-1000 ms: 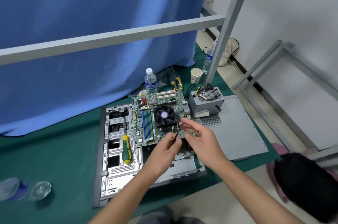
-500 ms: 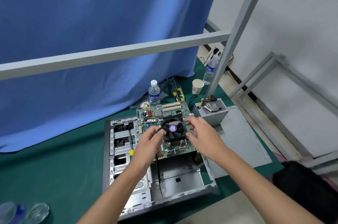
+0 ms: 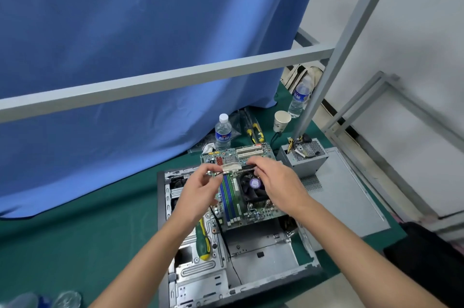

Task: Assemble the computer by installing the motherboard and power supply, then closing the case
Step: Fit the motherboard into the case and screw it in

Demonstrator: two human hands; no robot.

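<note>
— Two hands over the board, but what do they grip?

— Hard to say for sure. The left hand (image 3: 198, 189) pinches a thin black wire between thumb and finger, and the right hand (image 3: 276, 182) closes its fingertips on the other end of a small pale strip, a connector perhaps, blurred and too small to name. It hangs between the two hands, just above the motherboard (image 3: 241, 197).

— And the board itself?

— Green, flat, studded with parts: blue and green memory slots, white expansion slots at the far edge, a round black fan (image 3: 252, 186) with a purple hub. It lies over the far half of the open case (image 3: 226, 265), its right side hidden under the right hand. Whether it is seated or only resting, I cannot tell.

— The case?

— Bare grey sheet metal, ribbed and punched, with a black frame; its near corner is cut off by the forearms. A green and yellow screwdriver (image 3: 203, 240) lies inside, half covered by the left wrist.

— The power supply?

— A grey metal box (image 3: 301, 159) with a perforated top stands outside, beside the case, on a flat grey side panel (image 3: 351, 207). Everything sits on green cloth (image 3: 75, 245). A clear water bottle (image 3: 223, 133) stands behind the board, against the blue curtain (image 3: 125, 56).
</note>
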